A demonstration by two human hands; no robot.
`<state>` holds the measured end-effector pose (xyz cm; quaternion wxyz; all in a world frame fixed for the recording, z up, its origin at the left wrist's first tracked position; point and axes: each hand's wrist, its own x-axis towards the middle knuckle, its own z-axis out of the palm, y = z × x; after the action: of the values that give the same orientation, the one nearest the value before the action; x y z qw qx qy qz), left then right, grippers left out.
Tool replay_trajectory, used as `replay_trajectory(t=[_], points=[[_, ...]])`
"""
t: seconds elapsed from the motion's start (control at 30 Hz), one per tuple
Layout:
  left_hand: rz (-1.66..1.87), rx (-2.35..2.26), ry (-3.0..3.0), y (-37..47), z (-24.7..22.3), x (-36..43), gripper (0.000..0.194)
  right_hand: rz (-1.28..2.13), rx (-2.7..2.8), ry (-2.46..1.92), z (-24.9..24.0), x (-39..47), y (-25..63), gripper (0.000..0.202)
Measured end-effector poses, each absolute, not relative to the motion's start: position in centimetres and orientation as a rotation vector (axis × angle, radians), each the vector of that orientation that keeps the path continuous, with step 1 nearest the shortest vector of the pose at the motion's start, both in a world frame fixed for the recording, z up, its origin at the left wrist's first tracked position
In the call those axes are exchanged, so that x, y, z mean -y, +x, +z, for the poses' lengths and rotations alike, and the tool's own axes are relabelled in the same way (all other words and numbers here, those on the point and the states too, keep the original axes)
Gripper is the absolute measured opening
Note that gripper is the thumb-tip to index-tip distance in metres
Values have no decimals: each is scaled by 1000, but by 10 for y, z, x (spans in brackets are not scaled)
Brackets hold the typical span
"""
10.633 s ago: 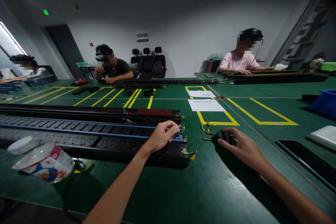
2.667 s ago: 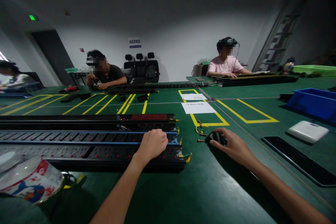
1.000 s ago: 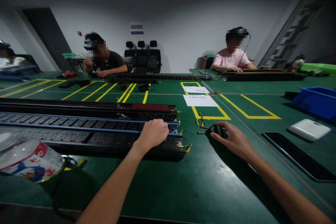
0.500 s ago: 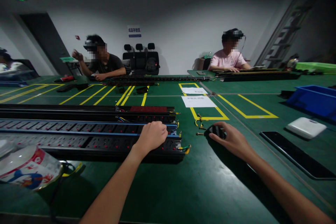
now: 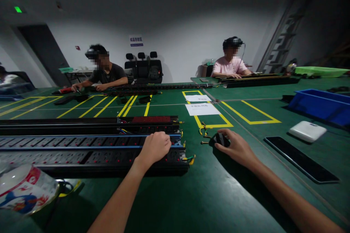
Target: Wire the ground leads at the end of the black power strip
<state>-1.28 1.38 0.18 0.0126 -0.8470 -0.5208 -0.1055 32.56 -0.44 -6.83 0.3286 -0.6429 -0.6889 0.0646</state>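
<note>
The table [image 5: 175,204] is green, marked with yellow lines [image 5: 264,122]; bearings take 12 o'clock as straight ahead. Black socket strips [image 5: 109,157] lie parallel at 10 o'clock. Small brass-coloured bolts [image 5: 204,142] lie just past 12 o'clock, with two white paper sheets [image 5: 201,109] farther out on the same bearing. A phone [image 5: 300,160], screen up, and a white case [image 5: 307,131] lie near each other at 2 o'clock. A blue bin [image 5: 314,105] stands beyond them. A printed tub [image 5: 27,191] stands toward 9 o'clock.

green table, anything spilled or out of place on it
I see no spill or damage. A few small pieces look slightly untidy, lying loose at odd angles on the green table, between the socket strips and the right hand.
</note>
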Motion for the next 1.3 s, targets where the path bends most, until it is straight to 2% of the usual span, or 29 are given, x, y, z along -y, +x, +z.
replay_trajectory(t=[1.3], points=[[-348,1613,-2642,-12,4,-16,33,328,1696,-1637,-56,7,325,47]])
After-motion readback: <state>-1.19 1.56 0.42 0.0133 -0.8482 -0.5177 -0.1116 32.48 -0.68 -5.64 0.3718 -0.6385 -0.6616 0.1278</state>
